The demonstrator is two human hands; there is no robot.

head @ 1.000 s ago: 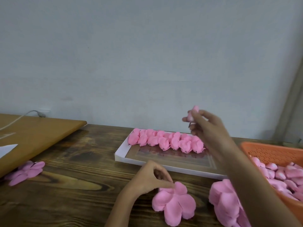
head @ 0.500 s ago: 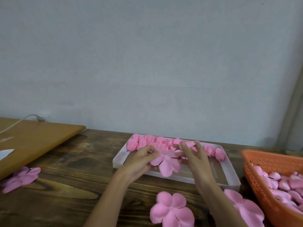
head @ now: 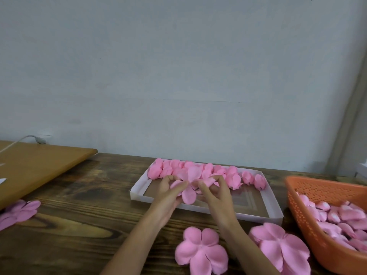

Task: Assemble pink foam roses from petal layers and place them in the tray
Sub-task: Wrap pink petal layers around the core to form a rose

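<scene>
My left hand (head: 167,192) and my right hand (head: 215,192) together pinch a pink foam petal layer (head: 189,192) over the front left part of the white tray (head: 139,192). Its petals spread out between my fingers. A row of several assembled pink roses (head: 234,179) lies along the tray's far side. Two flat petal layers lie on the table in front of me, one in the middle (head: 200,252) and one to the right (head: 282,246).
An orange perforated basket (head: 309,197) at the right holds several pink rose buds (head: 341,219). More petal layers (head: 18,212) lie at the far left, beside a tan board (head: 39,165) with a cable. The wall stands close behind the dark wooden table (head: 79,225).
My right hand came down from above the tray and my left hand lifted a petal layer from the table; both hands now meet on that layer over the tray.
</scene>
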